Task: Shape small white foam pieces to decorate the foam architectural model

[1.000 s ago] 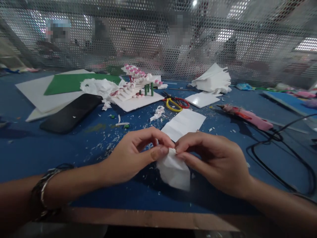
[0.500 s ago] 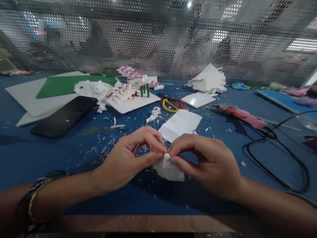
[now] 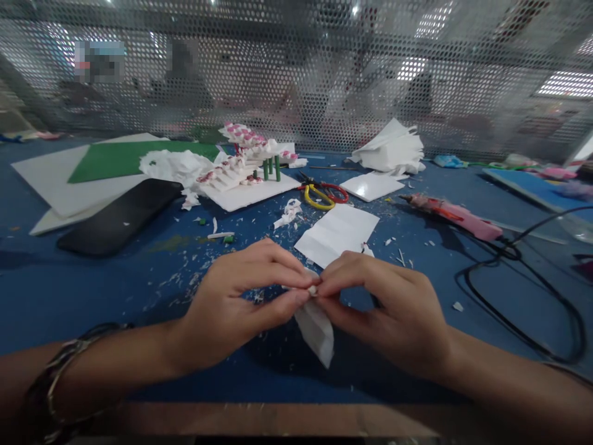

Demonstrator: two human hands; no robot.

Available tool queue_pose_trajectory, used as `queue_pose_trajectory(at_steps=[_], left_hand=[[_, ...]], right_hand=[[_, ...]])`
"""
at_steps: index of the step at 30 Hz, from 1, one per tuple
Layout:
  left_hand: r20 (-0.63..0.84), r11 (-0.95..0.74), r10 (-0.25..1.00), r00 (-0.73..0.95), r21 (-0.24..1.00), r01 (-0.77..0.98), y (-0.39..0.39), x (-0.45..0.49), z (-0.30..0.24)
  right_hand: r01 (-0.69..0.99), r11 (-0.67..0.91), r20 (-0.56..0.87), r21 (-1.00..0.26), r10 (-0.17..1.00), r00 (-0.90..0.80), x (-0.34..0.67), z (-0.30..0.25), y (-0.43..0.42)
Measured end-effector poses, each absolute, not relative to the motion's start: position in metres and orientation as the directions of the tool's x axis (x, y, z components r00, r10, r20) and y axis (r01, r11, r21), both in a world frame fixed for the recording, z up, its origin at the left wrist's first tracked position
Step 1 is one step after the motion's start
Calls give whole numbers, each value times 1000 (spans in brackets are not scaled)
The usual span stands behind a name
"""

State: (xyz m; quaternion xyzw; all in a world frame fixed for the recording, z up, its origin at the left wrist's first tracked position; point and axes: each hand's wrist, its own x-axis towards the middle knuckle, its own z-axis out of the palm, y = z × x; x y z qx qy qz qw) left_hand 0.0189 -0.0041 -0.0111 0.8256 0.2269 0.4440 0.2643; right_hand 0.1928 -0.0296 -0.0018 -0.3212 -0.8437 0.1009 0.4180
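Paper (image 3: 317,334) is now hanging narrower and more pointed than half a second ago, so the gathering seems to be progressing: left hand (image 3: 231,303) and right hand (image 3: 393,309) are pinching its bunched top, fingers (image 3: 273,276) nearly closed (tips almost meeting), over the blue surface (image 3: 208,384).

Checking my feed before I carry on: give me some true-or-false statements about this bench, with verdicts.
1. The left hand and right hand pinch the same thin white paper. True.
2. The left hand grips a yellow handle. False: the yellow handle lies on the blue tabletop.
3. A pink tool lies right of the yellow handle. True.
4. The dark flat slab lies right of the pink tool. False: the dark flat slab lies left of it.
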Motion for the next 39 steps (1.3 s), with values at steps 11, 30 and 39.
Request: queue_pose_trajectory(at_steps=[11,30,39], left_hand=[[545,-712,642,539,684,157,0,17,-8],[496,-613,751,437,770,180,3,16,-15],[243,-277,843,479,961,-1,3,24,-12]], right_hand=[[380,630,495,-678,773,-398,192,1,-28],[483,654,549,-582,755,-360,187,-7,-31],[420,716,613,-558,697,-372,190,-7,-33]])
